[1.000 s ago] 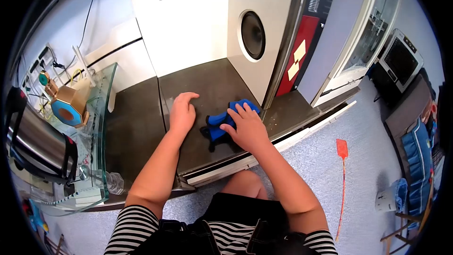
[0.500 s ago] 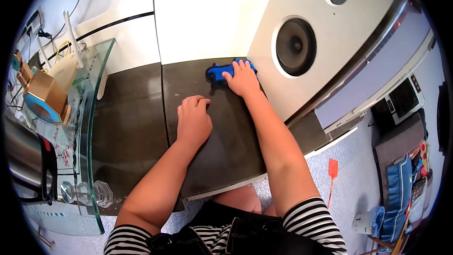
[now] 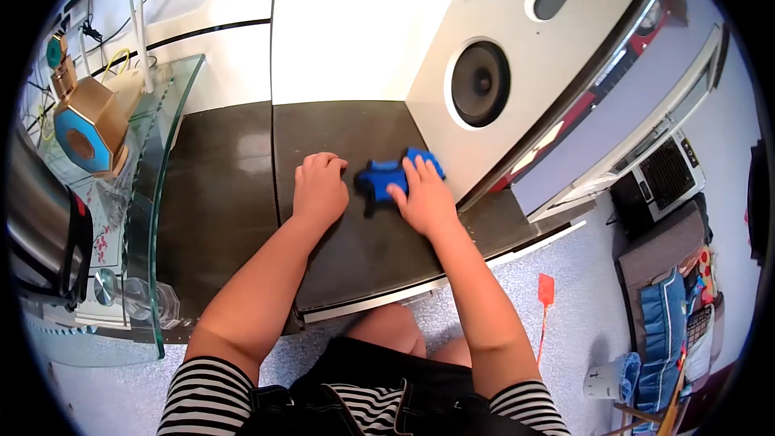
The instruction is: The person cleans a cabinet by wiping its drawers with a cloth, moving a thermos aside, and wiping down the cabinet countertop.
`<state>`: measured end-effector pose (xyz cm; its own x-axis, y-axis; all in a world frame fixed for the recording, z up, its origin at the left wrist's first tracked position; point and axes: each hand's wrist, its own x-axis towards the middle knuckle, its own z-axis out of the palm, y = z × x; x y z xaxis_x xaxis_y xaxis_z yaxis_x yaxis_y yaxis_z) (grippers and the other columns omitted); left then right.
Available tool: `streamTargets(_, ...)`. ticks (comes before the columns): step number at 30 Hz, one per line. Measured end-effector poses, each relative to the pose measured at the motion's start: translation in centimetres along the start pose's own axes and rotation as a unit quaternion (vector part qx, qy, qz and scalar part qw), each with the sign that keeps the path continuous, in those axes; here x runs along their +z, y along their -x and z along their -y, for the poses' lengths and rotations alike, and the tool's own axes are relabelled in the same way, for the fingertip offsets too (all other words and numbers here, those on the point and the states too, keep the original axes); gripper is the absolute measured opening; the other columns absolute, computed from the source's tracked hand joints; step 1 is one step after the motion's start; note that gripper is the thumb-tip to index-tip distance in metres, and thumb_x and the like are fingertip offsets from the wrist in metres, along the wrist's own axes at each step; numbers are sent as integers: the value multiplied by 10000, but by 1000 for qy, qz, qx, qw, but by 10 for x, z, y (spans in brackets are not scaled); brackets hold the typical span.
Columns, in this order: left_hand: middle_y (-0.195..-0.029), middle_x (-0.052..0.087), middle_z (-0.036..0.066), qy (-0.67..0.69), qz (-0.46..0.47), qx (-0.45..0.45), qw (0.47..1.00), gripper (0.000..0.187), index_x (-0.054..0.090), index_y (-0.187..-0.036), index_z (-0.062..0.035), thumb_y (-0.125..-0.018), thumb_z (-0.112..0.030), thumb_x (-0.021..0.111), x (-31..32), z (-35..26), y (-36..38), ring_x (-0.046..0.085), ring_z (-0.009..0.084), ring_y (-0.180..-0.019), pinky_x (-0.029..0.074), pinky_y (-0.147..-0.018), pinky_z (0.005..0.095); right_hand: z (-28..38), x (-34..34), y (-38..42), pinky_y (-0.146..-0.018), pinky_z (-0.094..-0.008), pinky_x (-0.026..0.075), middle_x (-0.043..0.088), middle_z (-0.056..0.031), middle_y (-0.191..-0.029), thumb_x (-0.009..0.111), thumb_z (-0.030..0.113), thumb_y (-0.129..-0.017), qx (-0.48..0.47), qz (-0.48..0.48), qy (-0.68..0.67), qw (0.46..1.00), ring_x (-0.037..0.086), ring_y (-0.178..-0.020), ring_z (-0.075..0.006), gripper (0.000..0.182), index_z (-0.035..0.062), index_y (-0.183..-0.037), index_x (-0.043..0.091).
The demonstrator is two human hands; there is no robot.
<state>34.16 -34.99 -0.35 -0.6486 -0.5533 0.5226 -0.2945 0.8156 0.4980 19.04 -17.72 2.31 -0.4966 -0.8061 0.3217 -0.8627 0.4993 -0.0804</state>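
Observation:
A crumpled blue and black cloth (image 3: 386,184) lies on the dark countertop (image 3: 371,262), to the left of the white speaker panel. My right hand (image 3: 428,198) presses down on its right part, fingers over the top and thumb on the near side. Part of the cloth is hidden under that hand. To the left, my left hand (image 3: 320,187) rests on the countertop with its fingers curled in. No object shows in it, and a small gap separates it from the cloth.
A white panel with a round black speaker (image 3: 482,83) stands at the right. On the left are a glass shelf (image 3: 165,145), a gold and blue bottle (image 3: 89,129), a metal kettle (image 3: 48,218) and a clear glass vessel (image 3: 149,300). A red fly swatter (image 3: 546,291) lies lower right.
My right hand has drawn the cloth toward me, away from the back wall, and the cloth has spread a little. My left hand stays curled on the countertop. The view has shifted slightly.

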Motion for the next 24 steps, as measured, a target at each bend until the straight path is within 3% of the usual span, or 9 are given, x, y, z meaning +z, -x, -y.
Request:
streamTargets(5, -1270, 642, 63, -4, 10, 2, 1000, 270, 738, -1116, -88, -873, -38, 629, -2, -2, 2, 529, 265, -1285, 407, -1075, 436, 12, -45, 89, -1191, -465, 380, 512, -298, -1506, 648, 473, -981, -18, 5, -19, 1000, 474, -1413, -463, 701, -7, -1476, 524)
streamTargets(9, -1298, 627, 59, -10, 12, 0, 1000, 309, 720, -1149, -108, -865, -22, 633, -1, 0, 2, 520, 281, -1306, 409, -1081, 445, 11, -44, 90, -1197, -466, 372, 511, -299, -1506, 644, 475, -983, -19, 15, -16, 1000, 464, -1422, -463, 703, -23, -1466, 531)
streamTargets(18, -1290, 615, 71, -21, 30, -11, 999, 307, 722, -1148, -93, -853, -46, 657, -5, -7, 1, 501, 271, -1306, 385, -1092, 443, -8, 12, -51, -1225, -469, 329, 456, -281, -1561, 571, 517, -1014, 12, 41, -8, 999, 384, -1476, -459, 732, -26, -1497, 489)
streamTargets(24, -1228, 612, 77, -18, -14, 21, 1000, 288, 717, -1098, -90, -817, -42, 676, -3, -7, 3, 525, 282, -1248, 411, -1044, 453, -7, 45, -149, -1229, -474, 327, 427, -259, -1590, 560, 539, -1011, 45, 53, -8, 998, 348, -1502, -441, 745, -8, -1510, 480)
